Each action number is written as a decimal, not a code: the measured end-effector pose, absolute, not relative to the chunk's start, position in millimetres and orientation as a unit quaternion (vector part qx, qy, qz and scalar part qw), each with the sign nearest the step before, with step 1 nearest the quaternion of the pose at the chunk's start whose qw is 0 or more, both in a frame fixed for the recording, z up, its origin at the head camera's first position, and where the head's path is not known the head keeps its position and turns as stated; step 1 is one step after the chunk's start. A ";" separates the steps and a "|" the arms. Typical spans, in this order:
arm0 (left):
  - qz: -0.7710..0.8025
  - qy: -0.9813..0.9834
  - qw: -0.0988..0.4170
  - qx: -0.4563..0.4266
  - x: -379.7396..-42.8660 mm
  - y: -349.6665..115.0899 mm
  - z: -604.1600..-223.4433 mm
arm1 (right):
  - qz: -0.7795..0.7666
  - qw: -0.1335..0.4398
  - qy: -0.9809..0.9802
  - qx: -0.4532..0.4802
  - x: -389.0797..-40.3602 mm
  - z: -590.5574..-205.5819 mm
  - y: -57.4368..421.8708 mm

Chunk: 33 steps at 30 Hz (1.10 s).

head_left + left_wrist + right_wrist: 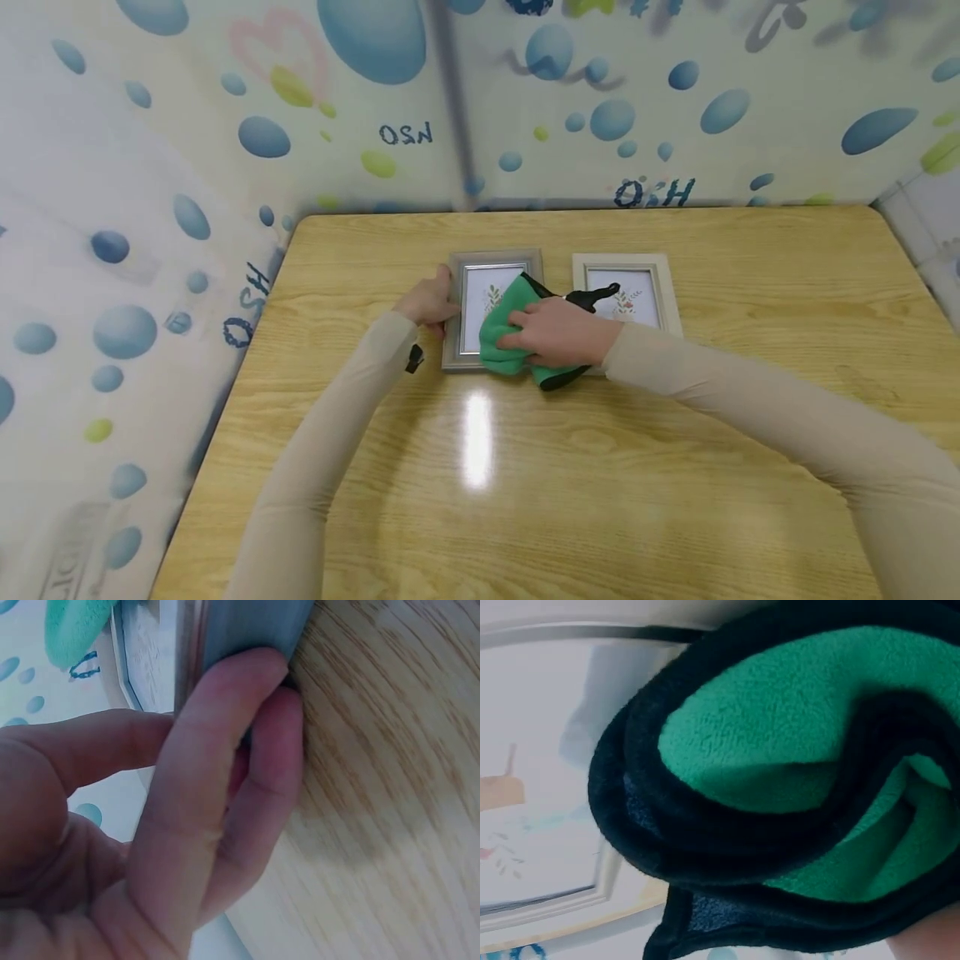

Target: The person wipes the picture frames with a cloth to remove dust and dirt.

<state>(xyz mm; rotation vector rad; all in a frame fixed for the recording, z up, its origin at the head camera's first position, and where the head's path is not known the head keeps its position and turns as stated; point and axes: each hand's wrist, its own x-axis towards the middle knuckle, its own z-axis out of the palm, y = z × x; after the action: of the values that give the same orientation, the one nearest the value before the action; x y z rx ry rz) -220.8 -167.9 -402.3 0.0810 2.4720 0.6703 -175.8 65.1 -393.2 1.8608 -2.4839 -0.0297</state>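
Both hands are at a grey picture frame (496, 257) with a silver inner edge and a small plant print. My left hand (429, 301) grips its left side; in the left wrist view the fingers (180, 772) curl against the frame's side edge (247, 634), close to the wood. Bunched under my right hand (562, 332) is a green cleaning cloth (504, 333) with black edging, gripped by the fingers. The cloth lies over the lower right part of the grey frame. Its folds (757, 727) fill most of the right wrist view, hiding the fingers there.
A cream picture frame (667, 287) with a floral print lies to the right, partly covered by my right hand and sleeve. The wooden table (600, 500) meets a wall (495, 108) patterned with blue and green drops. Light glares on the tabletop below the grey frame.
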 end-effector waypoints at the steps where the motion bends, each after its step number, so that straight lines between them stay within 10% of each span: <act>1: 0.252 0.924 0.285 0.030 -220.6 -168.3 -402.6 | -0.010 0.021 -0.799 0.601 -175.5 -393.9 61.4; 33: 0.242 0.932 0.267 0.039 -214.4 -168.6 -401.3 | -0.025 -0.036 -0.923 0.383 -271.8 -402.1 20.8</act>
<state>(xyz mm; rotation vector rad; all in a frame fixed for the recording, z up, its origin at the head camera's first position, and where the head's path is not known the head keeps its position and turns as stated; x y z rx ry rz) -214.4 -168.6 -401.3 0.1055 2.5159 0.6544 -271.8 20.8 -402.1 1.2310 -2.9667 -0.0800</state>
